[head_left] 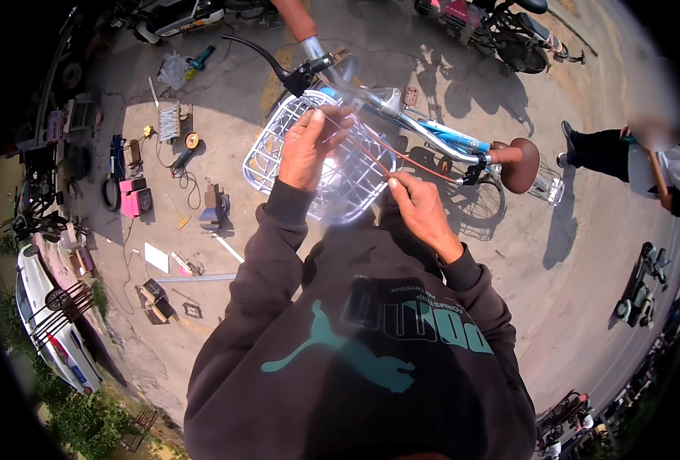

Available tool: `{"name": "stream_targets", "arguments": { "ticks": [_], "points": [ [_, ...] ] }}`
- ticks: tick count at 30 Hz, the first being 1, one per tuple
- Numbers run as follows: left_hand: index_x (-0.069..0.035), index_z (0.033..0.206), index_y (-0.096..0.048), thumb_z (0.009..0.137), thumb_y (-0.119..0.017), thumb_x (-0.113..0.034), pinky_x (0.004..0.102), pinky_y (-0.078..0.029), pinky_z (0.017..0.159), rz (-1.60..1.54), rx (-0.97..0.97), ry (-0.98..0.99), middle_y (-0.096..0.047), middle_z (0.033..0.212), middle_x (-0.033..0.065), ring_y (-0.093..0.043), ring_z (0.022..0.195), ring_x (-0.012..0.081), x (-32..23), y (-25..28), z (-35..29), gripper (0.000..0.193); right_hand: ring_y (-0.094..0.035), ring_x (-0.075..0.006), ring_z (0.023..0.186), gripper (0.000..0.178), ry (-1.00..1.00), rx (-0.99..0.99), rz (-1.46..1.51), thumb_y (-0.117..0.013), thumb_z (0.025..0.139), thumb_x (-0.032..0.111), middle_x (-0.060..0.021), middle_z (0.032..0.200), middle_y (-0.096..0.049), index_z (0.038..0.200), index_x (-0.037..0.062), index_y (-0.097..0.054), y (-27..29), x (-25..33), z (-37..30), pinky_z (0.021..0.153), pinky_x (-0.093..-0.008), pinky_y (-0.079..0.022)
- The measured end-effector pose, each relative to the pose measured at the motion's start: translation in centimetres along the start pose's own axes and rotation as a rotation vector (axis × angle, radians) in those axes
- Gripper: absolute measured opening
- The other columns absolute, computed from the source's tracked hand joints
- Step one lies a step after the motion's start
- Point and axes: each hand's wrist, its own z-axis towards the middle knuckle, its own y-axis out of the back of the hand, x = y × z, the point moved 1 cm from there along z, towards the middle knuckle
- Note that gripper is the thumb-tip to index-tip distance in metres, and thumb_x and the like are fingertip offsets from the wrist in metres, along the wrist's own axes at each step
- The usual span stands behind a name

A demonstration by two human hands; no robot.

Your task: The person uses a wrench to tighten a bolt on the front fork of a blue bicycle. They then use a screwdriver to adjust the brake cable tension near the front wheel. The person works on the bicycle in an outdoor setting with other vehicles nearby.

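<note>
I stand over a bicycle's white wire basket (262,159), with both hands raised above it. A reddish-brown brake cable (417,162) runs from the handlebar on the right toward my hands. Its end part is pinched between thumb and fingers of my right hand (424,213), at the basket's right edge. My left hand (306,149) is over the basket's left side, fingers curled with the thumb up; what lies in them is too small to make out. Beyond it a black brake lever (300,78) sits on the handlebar (372,100), beside a brown grip (297,21).
Right of the basket are the bicycle's blue frame (455,136) and brown saddle (521,165). Tools lie on the left ground, including an angle grinder (187,149) and a pink-and-black box (134,198). A person (608,157) stands at right; parked scooters (640,284) and a white car (52,322) flank the area.
</note>
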Motion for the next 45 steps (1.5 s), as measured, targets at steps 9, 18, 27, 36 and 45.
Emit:
{"name": "stream_targets", "arguments": {
  "ticks": [9, 18, 27, 36, 45],
  "points": [
    [0.003, 0.127, -0.055, 0.100, -0.060, -0.025, 0.0353, -0.052, 0.092, 0.156, -0.085, -0.019, -0.066, 0.125, 0.0177, -0.065, 0.113, 0.0251, -2.6, 0.2, -0.6, 0.039, -0.061, -0.0300, 0.064, 0.026, 0.104, -0.032, 0.099, -0.056, 0.100, 0.021, -0.0182, 0.072, -0.061, 0.109, -0.0005, -0.067, -4.3, 0.2, 4.9, 0.063, -0.0386, -0.047],
    [0.005, 0.129, -0.054, 0.097, -0.065, -0.012, 0.0284, -0.057, 0.086, 0.241, -0.167, -0.094, -0.067, 0.121, 0.0143, -0.069, 0.106, 0.0223, -2.3, -0.4, -0.3, 0.038, -0.067, -0.0354, 0.073, 0.027, 0.088, -0.013, 0.006, -0.055, 0.101, 0.024, -0.0184, 0.077, -0.066, 0.111, 0.0039, -0.069, -4.6, 0.1, 5.9, 0.067, -0.0409, -0.050],
    [0.008, 0.125, -0.055, 0.094, -0.069, -0.014, 0.0298, -0.055, 0.089, 0.275, -0.180, -0.086, -0.068, 0.119, 0.0170, -0.069, 0.104, 0.0214, -2.2, -1.0, -0.2, 0.041, -0.068, -0.0360, 0.085, 0.023, 0.146, -0.012, 0.063, -0.056, 0.100, 0.019, -0.0189, 0.091, -0.070, 0.110, 0.0024, -0.068, -5.3, -0.8, 7.2, 0.074, -0.0405, -0.052],
    [0.008, 0.122, -0.057, 0.096, -0.067, -0.007, 0.0307, -0.056, 0.087, 0.369, -0.193, -0.121, -0.071, 0.115, 0.0176, -0.069, 0.101, 0.0213, -1.8, -0.8, 0.6, 0.032, -0.067, -0.0348, 0.092, 0.027, -0.025, -0.147, -0.037, -0.065, 0.093, 0.017, -0.0174, 0.100, -0.070, 0.115, 0.0009, -0.065, -4.8, -6.2, 2.1, 0.081, -0.0400, -0.052],
    [0.006, 0.127, -0.056, 0.095, -0.069, -0.010, 0.0299, -0.055, 0.089, 0.305, -0.155, -0.199, -0.070, 0.116, 0.0180, -0.069, 0.103, 0.0225, -0.1, 0.0, 1.1, 0.039, -0.056, -0.0378, 0.118, 0.042, -0.103, -0.346, -0.348, -0.071, 0.084, 0.012, -0.0176, 0.126, -0.060, 0.122, -0.0011, -0.057, -3.6, -14.4, -7.4, 0.097, -0.0445, -0.047]
  ]
}}
